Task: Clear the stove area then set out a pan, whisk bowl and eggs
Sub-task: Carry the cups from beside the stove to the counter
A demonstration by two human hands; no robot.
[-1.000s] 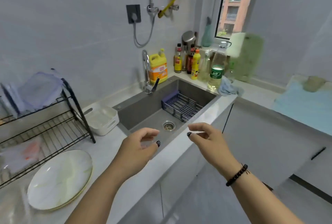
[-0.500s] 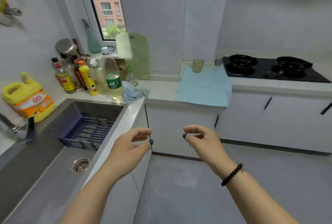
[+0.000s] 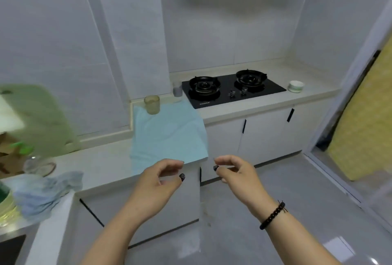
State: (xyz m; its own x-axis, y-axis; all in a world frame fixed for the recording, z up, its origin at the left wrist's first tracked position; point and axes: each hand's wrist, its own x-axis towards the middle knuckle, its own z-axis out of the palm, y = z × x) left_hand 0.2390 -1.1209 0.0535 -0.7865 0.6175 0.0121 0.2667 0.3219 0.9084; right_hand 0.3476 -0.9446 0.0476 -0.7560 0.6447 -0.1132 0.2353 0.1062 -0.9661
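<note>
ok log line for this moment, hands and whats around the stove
left hand: empty | right hand: empty | black two-burner gas stove: bare | pale blue cloth, yellowish glass cup, small grey cup: left of stove | white round container: right of stove

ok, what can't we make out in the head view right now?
- Green cutting board: motion-blurred, cut by the left edge.
- Bottles at lower left: cropped, labels unreadable.
- Small grey container beside the stove: too small to identify.
- White bowl: contents not visible.
- Pan, eggs: not in frame.

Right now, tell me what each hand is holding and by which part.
Nothing is held. The left hand and the right hand hang in the air with loosely curled fingers, in front of the light blue cloth on the counter; neither touches it.
</note>
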